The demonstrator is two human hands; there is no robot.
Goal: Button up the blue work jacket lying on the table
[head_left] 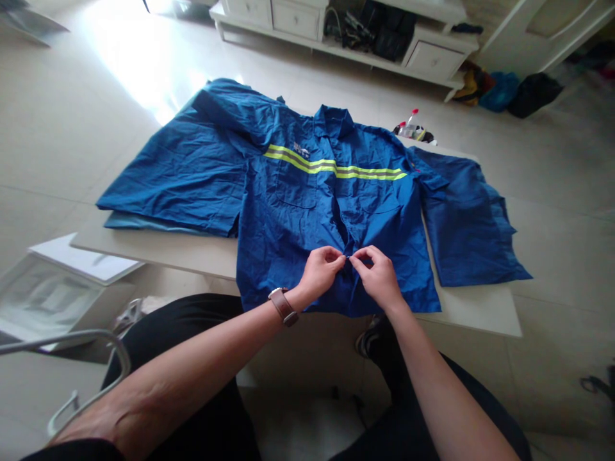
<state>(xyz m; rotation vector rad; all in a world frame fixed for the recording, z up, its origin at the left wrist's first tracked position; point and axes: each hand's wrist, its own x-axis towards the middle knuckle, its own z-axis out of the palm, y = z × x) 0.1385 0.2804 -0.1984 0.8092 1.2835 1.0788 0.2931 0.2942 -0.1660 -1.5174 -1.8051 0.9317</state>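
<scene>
A blue work shirt (288,224) with a yellow and grey reflective stripe (307,163) lies front up, its collar (334,121) pointing away from me. My left hand (323,272) pinches one edge of the front opening near the hem, and a watch is on that wrist. Close beside it, my right hand (377,272) pinches the other edge. Between the fingertips shows a small pale spot, too small to make out. Above my hands the front opening gapes slightly.
Folded blue garments (177,173) lie left of the shirt, and more blue cloth (471,218) lies right, on a pale board (480,310). Bottles (412,123) stand behind. A white box (72,275) is at the left, a white cabinet (298,19) at the back.
</scene>
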